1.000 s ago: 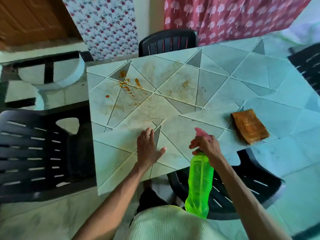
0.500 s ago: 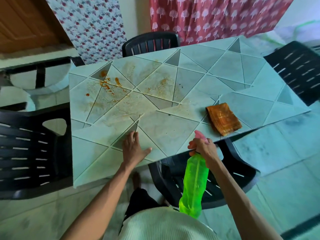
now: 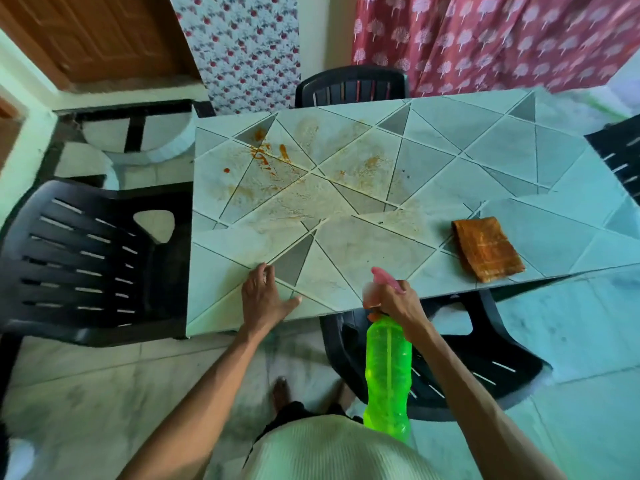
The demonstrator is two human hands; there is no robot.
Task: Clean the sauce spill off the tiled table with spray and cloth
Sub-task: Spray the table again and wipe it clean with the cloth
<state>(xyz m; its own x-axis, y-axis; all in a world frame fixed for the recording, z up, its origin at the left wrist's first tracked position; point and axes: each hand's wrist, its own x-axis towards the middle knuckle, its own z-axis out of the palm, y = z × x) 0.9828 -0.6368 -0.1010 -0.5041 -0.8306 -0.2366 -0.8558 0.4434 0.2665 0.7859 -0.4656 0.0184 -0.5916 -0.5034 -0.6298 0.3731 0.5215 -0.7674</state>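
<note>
One black plastic chair stands against the left end of the tiled table. An orange sauce spill marks the table's far left corner, with paler brownish smears spreading rightward and toward the near edge across several tiles. The left hand rests palm down on the near edge, fingers extended and thumb spread, holding nothing. Just right of it, the right hand grips the neck of a green spray bottle, fingers curled under its pink nozzle, which points over the table; the bottle's body hangs below the table edge. Further right, a folded, sauce-stained brown cloth lies on the table near its front edge, well apart from both hands
</note>
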